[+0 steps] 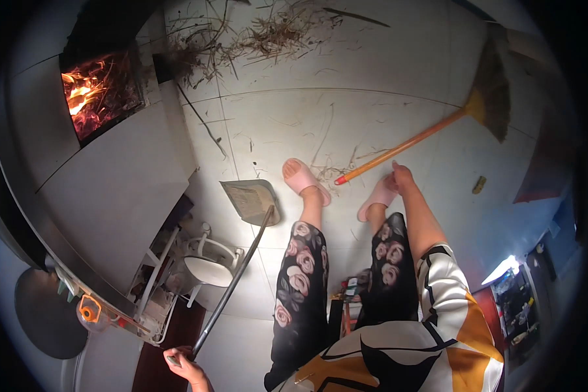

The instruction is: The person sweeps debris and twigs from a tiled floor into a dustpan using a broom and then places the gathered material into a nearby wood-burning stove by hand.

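At the lower left, my left hand [186,365] is closed around the upper end of a long metal handle. The handle slants up to a grey dustpan [252,200], which lies on the tiled floor left of my feet. My right hand [400,177] hangs above my right pink slipper [378,198]; its grip cannot be made out clearly, and no object shows in it. Just beyond it lies a broom [404,145] with an orange handle, its red-tipped end near my feet and its fan-shaped bristles at the upper right.
Fire burns in a tiled stove's opening [95,93] at the upper left. Dry straw and twigs [269,39] litter the floor beside it. A dark stick [201,117] lies below them. A white chair [208,270] stands near the dustpan. A small yellowish object [479,185] lies at right.
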Demonstrator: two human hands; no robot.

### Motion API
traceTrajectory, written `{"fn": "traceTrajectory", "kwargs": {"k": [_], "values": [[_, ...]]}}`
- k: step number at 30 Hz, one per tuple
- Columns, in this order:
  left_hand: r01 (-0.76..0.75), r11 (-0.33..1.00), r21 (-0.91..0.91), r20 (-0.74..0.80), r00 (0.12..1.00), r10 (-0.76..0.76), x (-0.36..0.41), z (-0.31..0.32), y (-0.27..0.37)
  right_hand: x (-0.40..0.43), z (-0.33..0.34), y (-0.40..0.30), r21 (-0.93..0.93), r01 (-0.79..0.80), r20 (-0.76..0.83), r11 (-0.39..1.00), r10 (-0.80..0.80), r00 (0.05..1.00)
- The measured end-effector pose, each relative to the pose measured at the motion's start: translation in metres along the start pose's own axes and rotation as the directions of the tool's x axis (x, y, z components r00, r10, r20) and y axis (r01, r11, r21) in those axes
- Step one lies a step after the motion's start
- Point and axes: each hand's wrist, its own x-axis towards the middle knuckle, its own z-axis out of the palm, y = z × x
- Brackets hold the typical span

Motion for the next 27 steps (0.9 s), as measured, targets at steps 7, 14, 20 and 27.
{"fn": "traceTrajectory", "kwargs": {"k": [7, 14, 20, 27], "values": [[0.029, 0.999, 0.041, -0.093, 0.995, -0.025, -0.023, 0.015, 0.004, 0.055, 0.026, -0.022, -0.017, -0.046, -0.285, 0.999, 0.04, 0.958], [-0.06, 0.996, 0.064, -0.048, 0.997, 0.063, -0.033, 0.012, 0.011, -0.121, 0.002, -0.061, 0.592, 0.36, -0.298, 0.721, -0.22, 0.929], [-0.127, 0.985, 0.115, 0.035, 0.992, 0.124, -0.032, 0.016, 0.007, -0.262, -0.018, -0.126, 0.626, 0.225, -0.008, 0.747, -0.282, 0.959], [-0.106, 0.991, 0.08, 0.041, 0.994, 0.103, -0.053, 0.026, 0.029, -0.365, 0.012, -0.109, 0.229, 0.192, 0.294, 0.954, -0.256, 0.921]]}}
